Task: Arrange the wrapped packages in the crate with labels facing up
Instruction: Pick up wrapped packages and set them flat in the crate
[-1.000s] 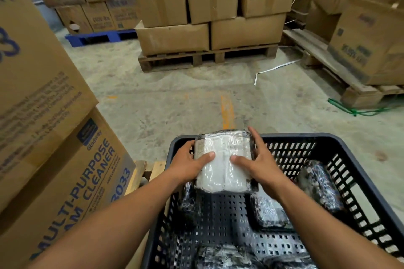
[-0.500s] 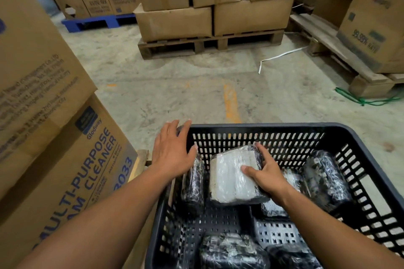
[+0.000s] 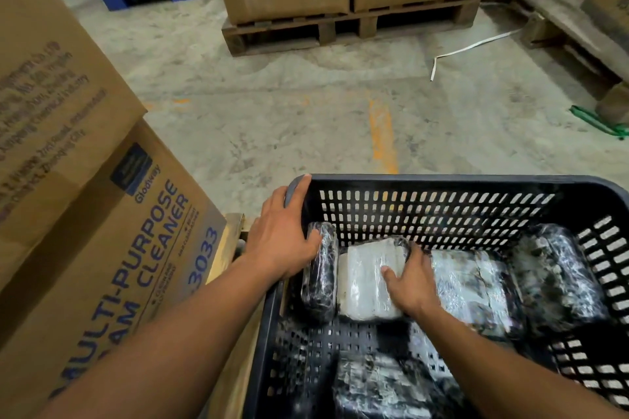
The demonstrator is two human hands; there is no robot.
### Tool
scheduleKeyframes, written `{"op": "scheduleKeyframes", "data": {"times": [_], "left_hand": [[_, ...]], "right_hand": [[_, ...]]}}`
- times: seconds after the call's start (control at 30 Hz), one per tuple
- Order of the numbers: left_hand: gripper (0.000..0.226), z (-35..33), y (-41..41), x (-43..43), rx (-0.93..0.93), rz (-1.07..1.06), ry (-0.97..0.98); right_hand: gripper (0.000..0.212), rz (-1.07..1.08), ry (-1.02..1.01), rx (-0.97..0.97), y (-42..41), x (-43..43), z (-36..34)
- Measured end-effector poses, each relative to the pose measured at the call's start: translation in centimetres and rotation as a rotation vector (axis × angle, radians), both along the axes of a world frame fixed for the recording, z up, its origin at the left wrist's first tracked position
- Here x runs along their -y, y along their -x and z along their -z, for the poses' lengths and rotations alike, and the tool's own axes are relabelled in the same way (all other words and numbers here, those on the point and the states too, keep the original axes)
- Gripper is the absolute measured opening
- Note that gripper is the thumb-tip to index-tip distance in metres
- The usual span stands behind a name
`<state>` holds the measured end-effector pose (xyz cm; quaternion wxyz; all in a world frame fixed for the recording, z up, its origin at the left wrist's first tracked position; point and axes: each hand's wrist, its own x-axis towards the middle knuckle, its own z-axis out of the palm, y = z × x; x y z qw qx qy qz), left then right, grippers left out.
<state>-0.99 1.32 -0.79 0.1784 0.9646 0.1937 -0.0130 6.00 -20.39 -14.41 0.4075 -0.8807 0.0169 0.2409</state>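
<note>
Resting flat on the white-faced package [image 3: 367,279] at lower centre, the right hand [image 3: 410,282] spreads its fingers, gripping nothing. The left hand [image 3: 284,238] drapes over the crate [image 3: 442,182] rim, fingertips hidden. Other packages' [image 3: 558,279] labels are unreadable under glare.

Your left hand [image 3: 284,241] lies flat, fingers spread — your right hand [image 3: 410,286] presses palm-down, fingers curled, both forearms outstretched.

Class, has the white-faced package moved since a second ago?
Yes. The white-faced package went from above the crate rim down onto its floor, under the right hand.
</note>
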Motion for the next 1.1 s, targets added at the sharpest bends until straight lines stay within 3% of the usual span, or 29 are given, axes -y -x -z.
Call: {"op": "scheduleKeyframes", "data": {"times": [0.17,0.2,0.27,0.37,0.5,0.63,0.77,0.97,1.03,1.1], "left_hand": [[0.093,-0.1,0.1,0.1,0.006,0.002,0.012],[0.091,-0.1,0.1,0.1,0.014,0.0,0.024],[0.086,-0.1,0.2,0.1,0.039,-0.009,0.065],[0.081,-0.3,0.3,0.1,0.057,-0.013,0.095],[0.08,-0.6,0.4,0.2,0.045,-0.005,0.105],[0.083,-0.8,0.5,0.2,0.022,0.0,0.084],[0.082,-1.0,0.5,0.6,-0.006,0.006,-0.039],[0.067,-1.5,0.5,1.5,0.14,0.162,-0.247],[0.059,-1.8,0.4,2.2,0.203,0.198,-0.168],[0.054,-2.1,0.3,3.3,0.242,0.146,0.047]], "right_hand": [[0.059,-0.178,0.427,0.223,0.7,-1.4,-1.9],[0.054,-0.193,0.377,0.26,0.6,-2.0,-3.0],[0.05,-0.211,0.05,0.196,0.7,-3.7,-5.3],[0.063,-0.326,-0.297,0.016,2.5,-6.4,-7.6],[0.093,-0.355,-0.261,0.029,5.4,-7.2,-7.7],[0.085,-0.26,-0.311,-0.039,4.2,-6.1,-7.6],[0.077,-0.122,-0.513,-0.284,1.5,-2.1,-8.1],[0.069,-0.104,-0.735,-0.535,-3.4,4.0,-12.1],[0.069,-0.114,-0.817,-0.556,-4.0,5.3,-13.6],[0.068,-0.103,-0.891,-0.55,-4.3,6.2,-14.6]]}}
